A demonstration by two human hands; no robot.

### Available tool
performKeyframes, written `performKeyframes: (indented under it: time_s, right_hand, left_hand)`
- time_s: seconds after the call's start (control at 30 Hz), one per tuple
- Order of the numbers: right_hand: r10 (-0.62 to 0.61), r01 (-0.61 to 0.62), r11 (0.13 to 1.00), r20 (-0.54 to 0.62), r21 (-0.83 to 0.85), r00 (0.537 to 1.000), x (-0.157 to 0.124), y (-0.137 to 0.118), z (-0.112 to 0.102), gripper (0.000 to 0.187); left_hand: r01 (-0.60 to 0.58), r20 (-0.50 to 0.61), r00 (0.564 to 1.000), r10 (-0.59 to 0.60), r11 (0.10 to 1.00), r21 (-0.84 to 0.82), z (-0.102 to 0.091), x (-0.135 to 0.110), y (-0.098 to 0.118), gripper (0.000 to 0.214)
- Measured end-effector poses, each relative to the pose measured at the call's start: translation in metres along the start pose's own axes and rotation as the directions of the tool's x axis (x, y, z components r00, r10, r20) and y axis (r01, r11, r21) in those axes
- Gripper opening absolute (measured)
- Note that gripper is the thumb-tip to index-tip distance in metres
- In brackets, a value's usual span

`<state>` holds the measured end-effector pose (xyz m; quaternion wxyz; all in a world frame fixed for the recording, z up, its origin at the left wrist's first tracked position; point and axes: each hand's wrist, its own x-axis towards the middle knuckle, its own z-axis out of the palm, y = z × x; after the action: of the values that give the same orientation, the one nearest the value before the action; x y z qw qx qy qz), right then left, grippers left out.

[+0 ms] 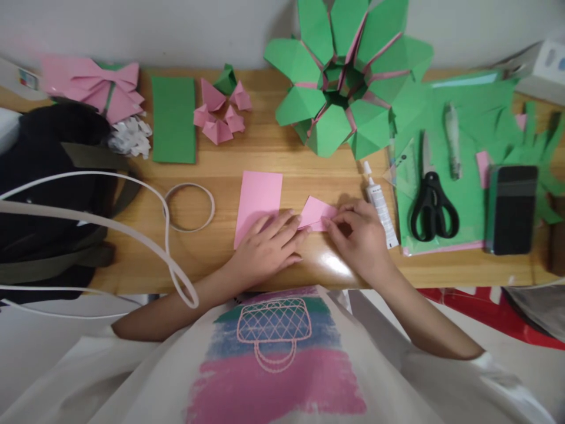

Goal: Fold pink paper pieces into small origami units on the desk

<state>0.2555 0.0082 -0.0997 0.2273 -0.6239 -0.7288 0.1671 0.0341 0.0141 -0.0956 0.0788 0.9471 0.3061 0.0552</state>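
A small folded piece of pink paper [318,211] lies on the wooden table between my hands. My right hand [359,238] pinches its right corner between thumb and fingertips. My left hand [271,241] rests flat, fingers stretched out, its fingertips touching the left edge of that piece. Partly under the left hand is a pink paper rectangle [258,197]; its lower right part is covered. A white glue tube [382,215] with a narrow nozzle lies just right of my right hand.
Behind stand a large green and pink paper flower [348,76], small pink folded shapes [218,126] and green paper [173,121]. Black scissors [435,206], a utility knife [452,141] and a phone [512,209] lie right. White cables [168,235] and a black bag [48,176] occupy the left.
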Motion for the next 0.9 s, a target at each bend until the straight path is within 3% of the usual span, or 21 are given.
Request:
performKeyframes:
  time_s: [0.53,0.67,0.73,0.8,0.9]
  right_hand:
    - [0.006,-0.005,0.999,0.028,-0.032,1.000,0.003,-0.001,-0.002,0.024]
    - [-0.027,0.019,0.995,-0.085,-0.099,0.996,-0.007,-0.010,-0.004,0.011]
    - [-0.157,0.126,0.972,-0.147,-0.196,0.977,-0.021,-0.020,-0.002,0.020]
    - [-0.312,0.290,0.933,-0.074,-0.211,0.947,-0.036,-0.031,0.002,0.041]
    - [-0.262,0.274,0.930,0.081,-0.245,0.962,-0.054,-0.041,0.012,0.063]
  left_hand:
    - [0.011,0.009,1.000,-0.011,1.000,0.003,0.000,0.001,0.001,0.048]
    - [0.015,-0.011,1.000,-0.015,1.000,0.002,-0.001,0.002,0.001,0.048]
    - [0.014,-0.019,1.000,-0.014,1.000,-0.003,0.000,0.001,0.001,0.046]
    - [0.015,-0.014,1.000,-0.015,1.000,-0.013,0.001,0.001,0.001,0.044]
    - [0.021,-0.003,1.000,-0.021,0.999,-0.029,0.001,0.001,0.002,0.046]
